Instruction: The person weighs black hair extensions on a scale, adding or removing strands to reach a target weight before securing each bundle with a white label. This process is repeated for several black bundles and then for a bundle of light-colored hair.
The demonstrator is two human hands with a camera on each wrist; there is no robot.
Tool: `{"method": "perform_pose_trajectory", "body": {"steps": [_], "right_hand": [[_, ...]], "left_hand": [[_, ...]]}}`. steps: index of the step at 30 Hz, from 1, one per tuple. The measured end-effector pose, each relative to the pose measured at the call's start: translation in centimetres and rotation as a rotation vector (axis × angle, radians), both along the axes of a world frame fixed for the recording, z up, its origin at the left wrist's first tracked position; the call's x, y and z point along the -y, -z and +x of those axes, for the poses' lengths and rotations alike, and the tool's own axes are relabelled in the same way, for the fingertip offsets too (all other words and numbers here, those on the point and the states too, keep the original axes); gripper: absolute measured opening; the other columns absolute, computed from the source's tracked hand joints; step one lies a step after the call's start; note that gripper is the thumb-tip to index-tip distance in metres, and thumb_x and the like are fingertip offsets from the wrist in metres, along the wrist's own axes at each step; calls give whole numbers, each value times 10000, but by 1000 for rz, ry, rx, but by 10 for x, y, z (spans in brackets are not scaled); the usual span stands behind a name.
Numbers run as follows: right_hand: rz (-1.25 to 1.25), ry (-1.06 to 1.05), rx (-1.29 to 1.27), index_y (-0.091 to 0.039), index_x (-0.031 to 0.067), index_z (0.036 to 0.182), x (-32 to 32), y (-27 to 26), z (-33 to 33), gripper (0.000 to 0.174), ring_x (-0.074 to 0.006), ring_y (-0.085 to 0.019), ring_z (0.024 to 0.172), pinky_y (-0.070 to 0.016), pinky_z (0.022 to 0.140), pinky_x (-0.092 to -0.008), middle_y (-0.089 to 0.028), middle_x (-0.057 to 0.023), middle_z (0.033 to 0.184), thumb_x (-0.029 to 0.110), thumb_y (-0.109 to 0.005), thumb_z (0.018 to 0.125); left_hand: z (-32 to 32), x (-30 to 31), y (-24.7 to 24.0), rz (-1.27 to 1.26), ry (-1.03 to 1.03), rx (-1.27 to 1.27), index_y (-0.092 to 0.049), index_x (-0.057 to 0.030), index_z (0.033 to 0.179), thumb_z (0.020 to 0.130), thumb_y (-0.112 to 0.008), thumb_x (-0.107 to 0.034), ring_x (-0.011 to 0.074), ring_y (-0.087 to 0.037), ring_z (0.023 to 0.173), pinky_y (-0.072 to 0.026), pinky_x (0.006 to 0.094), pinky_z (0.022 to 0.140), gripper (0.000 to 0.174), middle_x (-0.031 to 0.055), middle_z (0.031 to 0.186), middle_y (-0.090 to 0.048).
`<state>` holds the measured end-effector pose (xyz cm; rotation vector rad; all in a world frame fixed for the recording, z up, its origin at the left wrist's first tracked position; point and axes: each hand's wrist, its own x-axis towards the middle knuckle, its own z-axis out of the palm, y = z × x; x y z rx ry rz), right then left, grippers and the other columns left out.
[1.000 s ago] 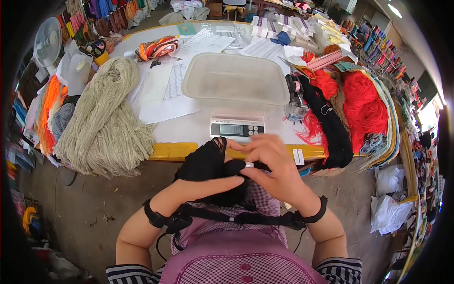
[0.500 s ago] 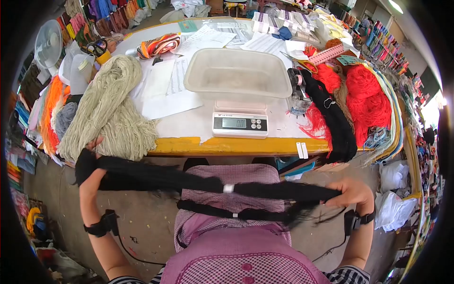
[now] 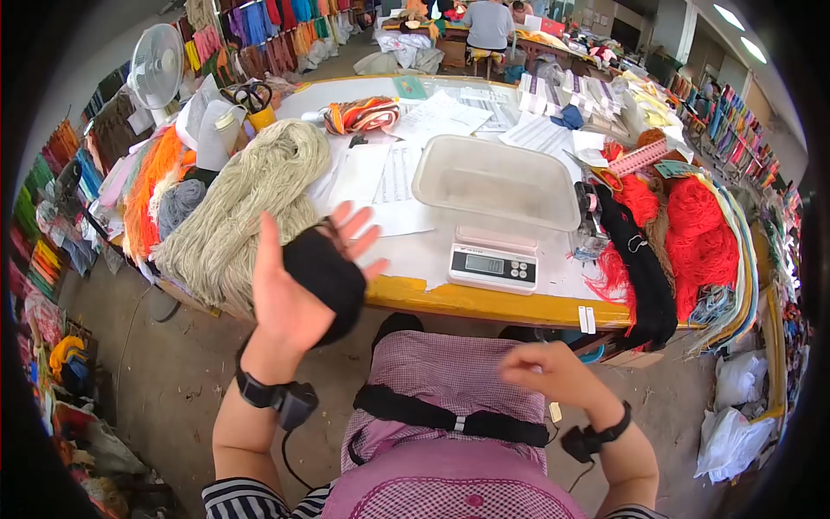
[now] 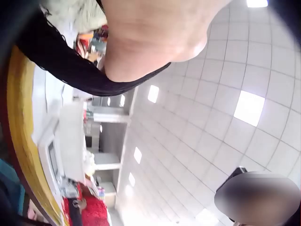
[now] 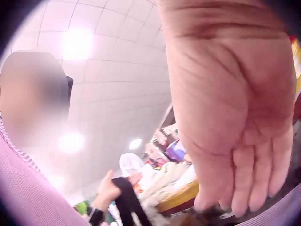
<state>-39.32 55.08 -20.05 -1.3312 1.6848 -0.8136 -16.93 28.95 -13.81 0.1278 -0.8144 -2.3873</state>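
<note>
My left hand [image 3: 294, 294] is raised, palm up and fingers spread, in front of the table's left part. A black yarn bundle [image 3: 324, 281] lies across it between thumb and fingers and hangs at its far side; in the left wrist view the black yarn [image 4: 70, 70] passes behind the hand [image 4: 150, 33]. My right hand [image 3: 553, 372] is over the lap at the right, holding nothing; its fingers look relaxed and slightly bent in the right wrist view [image 5: 235, 122]. A black band [image 3: 415, 411] with a white clip lies across the lap.
On the table [image 3: 415, 294] stand a scale [image 3: 493, 264] and a translucent tray [image 3: 497, 182]. Beige yarn [image 3: 251, 199] lies left, with a fan [image 3: 157, 65] behind; red yarn [image 3: 705, 233] and another black skein [image 3: 644, 277] lie right. Another person [image 3: 489, 26] is at the back.
The black yarn bundle, stretched between both hands half a second ago, is now on my left hand only. My right hand has let go and moved inward. The head view has shifted.
</note>
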Motion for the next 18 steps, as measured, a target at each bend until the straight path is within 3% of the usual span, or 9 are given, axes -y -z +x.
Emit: {"method": "perform_pose_trajectory", "body": {"steps": [3, 5, 7, 8, 11, 13, 15, 16, 18], "right_hand": [[-246, 102, 181, -647, 3, 1112, 45, -19, 27, 266, -117, -628, 891, -492, 811, -247, -681, -57, 997, 146, -677, 890], [-616, 217, -25, -638, -5, 1111, 73, -23, 44, 279, -120, -625, 907, -487, 832, -253, -680, -57, 999, 149, -685, 883], [-677, 252, -123, -638, -9, 1058, 96, -26, 49, 278, -140, -606, 835, -481, 789, -268, -662, -77, 917, 177, -705, 863], [-742, 277, -216, -637, -14, 1005, 102, -28, 48, 286, -160, -587, 763, -476, 745, -283, -645, -97, 834, 206, -726, 844], [-584, 198, 64, -635, -34, 959, 104, -32, 39, 228, -156, -573, 736, -465, 710, -278, -629, -122, 801, 158, -693, 849], [-472, 231, 49, -630, -40, 915, 97, -44, 32, 170, -102, -548, 730, -451, 679, -261, -630, -78, 782, 124, -647, 872], [-322, 257, 255, -634, -35, 938, 94, -48, 26, 161, -51, -515, 731, -443, 656, -244, -631, -10, 811, 122, -620, 903], [-407, 247, 423, -646, -31, 977, 95, -45, 27, 155, -29, -511, 771, -443, 687, -224, -637, 28, 857, 104, -588, 926], [-408, 258, 496, -648, -30, 1010, 99, -32, 21, 165, -35, -526, 801, -448, 724, -221, -646, 19, 884, 97, -583, 927]], "left_hand": [[-28, -21, -9, -201, 142, 111, -292, 0, 1476, 885, -218, -782, 256, -309, 1396, -264, 495, 1118, 983, 156, 1499, -358], [-42, -41, -18, -448, 165, 215, -258, -3, 1497, 907, -135, -754, 227, -199, 1452, -173, 372, 1163, 964, 135, 1551, -281], [-54, -37, 0, -881, 93, 411, -269, 8, 1490, 864, -66, -793, 200, -223, 1444, -191, 369, 1161, 1037, 107, 1556, -278], [-57, -35, 12, -923, 40, 456, -310, 13, 1474, 869, -69, -781, 201, -302, 1408, -232, 346, 1150, 1027, 103, 1526, -336], [-54, -37, 3, -626, 178, 506, -354, 10, 1455, 878, -99, -776, 204, -424, 1328, -307, 352, 1116, 1007, 105, 1457, -437], [-49, -30, 8, -530, 207, 494, -426, 9, 1410, 883, -103, -773, 205, -497, 1262, -345, 356, 1090, 997, 101, 1376, -527], [-47, -30, 13, -357, 149, 404, -570, -2, 1248, 983, -402, -580, 103, -581, 996, -465, 257, 889, 658, 40, 1112, -634], [-46, -31, 16, -352, 149, 400, -570, -2, 1248, 983, -402, -580, 103, -581, 996, -465, 257, 889, 658, 40, 1112, -634], [-47, -31, 21, -567, 27, 475, -647, 11, 1127, 971, -592, -318, 80, -596, 912, -483, 244, 798, 368, 28, 1030, -664]]}}
